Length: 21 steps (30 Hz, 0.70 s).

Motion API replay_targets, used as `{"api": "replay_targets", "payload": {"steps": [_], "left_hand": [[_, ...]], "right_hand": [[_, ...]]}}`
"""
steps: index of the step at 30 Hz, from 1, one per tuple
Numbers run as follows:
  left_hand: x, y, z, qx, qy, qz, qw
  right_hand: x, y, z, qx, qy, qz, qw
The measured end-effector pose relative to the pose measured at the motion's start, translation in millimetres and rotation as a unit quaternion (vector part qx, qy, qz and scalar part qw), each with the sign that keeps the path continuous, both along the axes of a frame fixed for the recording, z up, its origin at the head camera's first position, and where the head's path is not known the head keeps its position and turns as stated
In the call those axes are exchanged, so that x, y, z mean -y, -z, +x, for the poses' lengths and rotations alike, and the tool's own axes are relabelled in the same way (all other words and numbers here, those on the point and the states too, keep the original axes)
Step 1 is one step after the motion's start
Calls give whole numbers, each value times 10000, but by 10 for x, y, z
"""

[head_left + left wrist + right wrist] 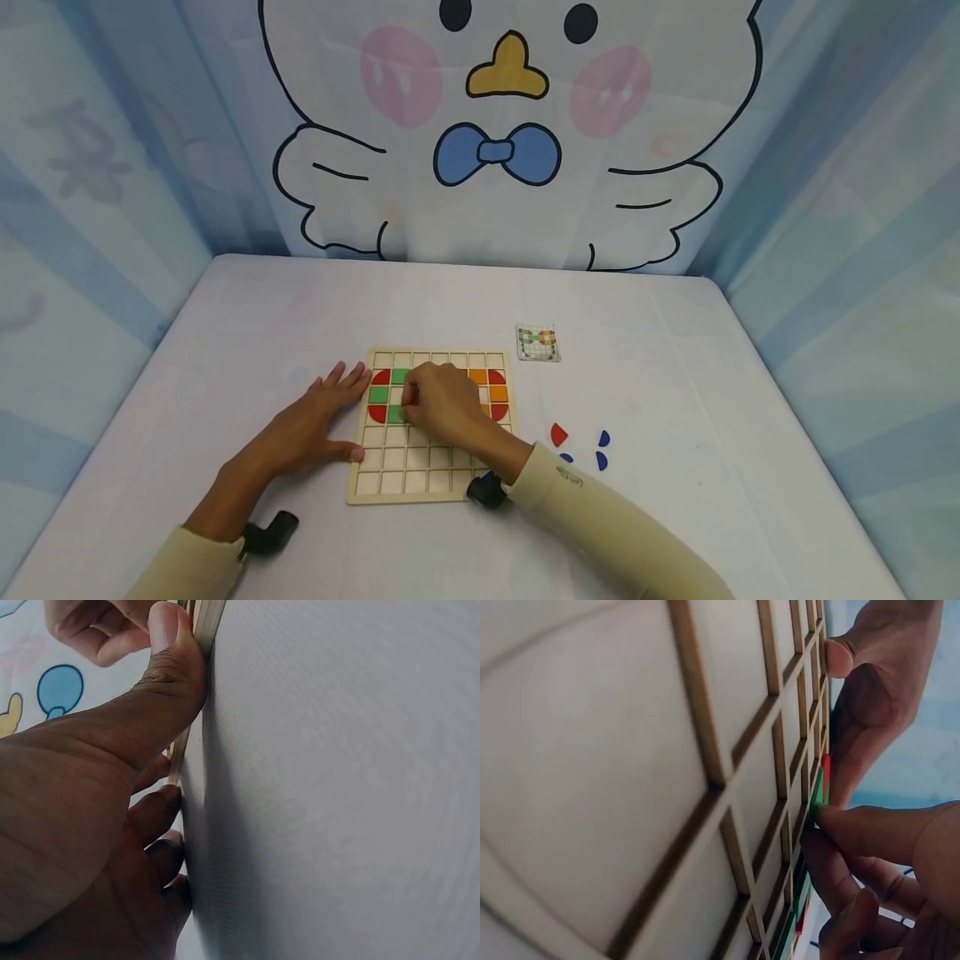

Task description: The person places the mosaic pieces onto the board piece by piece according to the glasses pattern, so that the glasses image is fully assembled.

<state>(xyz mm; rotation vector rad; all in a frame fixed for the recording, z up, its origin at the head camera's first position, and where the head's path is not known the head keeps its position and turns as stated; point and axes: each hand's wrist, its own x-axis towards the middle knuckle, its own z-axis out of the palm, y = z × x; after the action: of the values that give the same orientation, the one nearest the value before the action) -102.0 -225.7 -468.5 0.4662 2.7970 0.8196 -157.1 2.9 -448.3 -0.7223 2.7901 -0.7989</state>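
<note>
A wooden grid board (405,483) lies on the white table, with red, green and orange tiles set in several cells of its upper rows. My left hand (311,425) rests at the board's left edge, fingers spread, thumb and fingertips against the rim. My right hand (446,404) is over the board's upper middle with curled fingers. Seen from the right wrist, its thumb and index fingertip pinch at a green tile (817,796) low on the grid, beside a red tile (826,763). The right hand hides several cells of the board.
A small pattern card (538,342) lies beyond the board's upper right corner. Right of the board are a loose red quarter-circle piece (558,434) and blue half-circle pieces (602,461), one partly hidden by the right sleeve (600,517). A printed curtain (495,217) stands behind the table.
</note>
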Motion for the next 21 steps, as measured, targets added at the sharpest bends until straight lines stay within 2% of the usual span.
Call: {"api": "replay_targets", "payload": {"steps": [8, 14, 21], "left_hand": [[-3, 26, 2, -19, 4, -12, 10000], [-13, 21, -4, -51, -46, -130, 9999], [-10, 24, -1, -57, -60, -102, 9999]], "right_hand": [[-95, -36, 31, 201, 59, 59, 9998], [-334, -146, 85, 156, 235, -145, 9995], [-690, -267, 151, 86, 639, -160, 9978]]}}
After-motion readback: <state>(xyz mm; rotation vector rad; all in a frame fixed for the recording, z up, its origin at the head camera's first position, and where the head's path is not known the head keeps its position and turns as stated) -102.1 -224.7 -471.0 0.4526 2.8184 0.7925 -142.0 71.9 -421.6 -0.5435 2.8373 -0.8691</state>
